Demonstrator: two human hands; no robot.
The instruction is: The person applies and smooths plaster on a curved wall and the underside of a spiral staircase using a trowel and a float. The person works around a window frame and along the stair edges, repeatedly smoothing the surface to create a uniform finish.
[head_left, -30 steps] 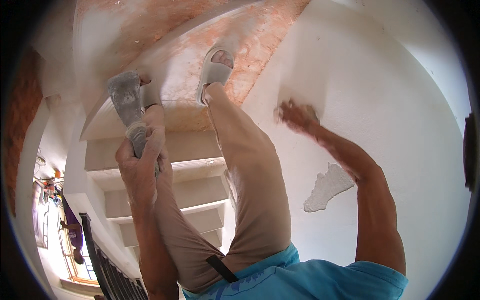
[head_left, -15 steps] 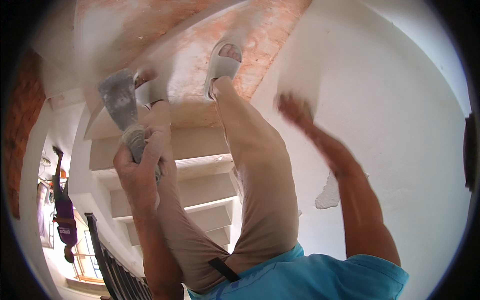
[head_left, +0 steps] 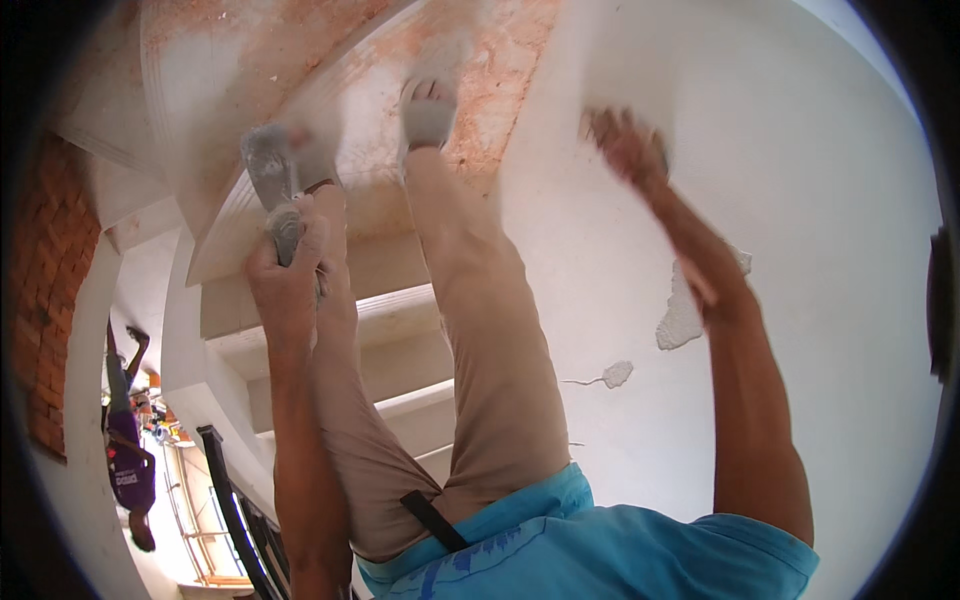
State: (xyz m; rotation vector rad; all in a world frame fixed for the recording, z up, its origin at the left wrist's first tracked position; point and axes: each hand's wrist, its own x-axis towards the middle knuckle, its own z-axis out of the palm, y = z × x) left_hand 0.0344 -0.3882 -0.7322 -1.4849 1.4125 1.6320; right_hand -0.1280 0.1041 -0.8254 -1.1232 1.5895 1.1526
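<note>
My left hand (head_left: 285, 270) grips the handle of a wide, dust-coated metal scraper (head_left: 268, 160), its blade angled up near my left foot. My right hand (head_left: 627, 147) is raised against the white wall (head_left: 820, 260) on the right, blurred, with bent fingers on something pale that I cannot make out. Lower on that wall are a rough plaster patch (head_left: 678, 315) and a smaller one (head_left: 617, 375). My legs in beige trousers end in pale slide sandals (head_left: 428, 120) on an orange-stained landing (head_left: 500, 60).
White stair steps (head_left: 370, 310) run beneath my legs, with a dark railing (head_left: 225, 490) at the lower left. An exposed brick section (head_left: 55, 290) lines the far left. Beyond the opening, a person in purple (head_left: 130, 460) is near a bright window (head_left: 195, 510).
My right hand has moved up along the wall. The scraper and my left hand are higher in the picture. The view has shifted, and the other person's pose differs.
</note>
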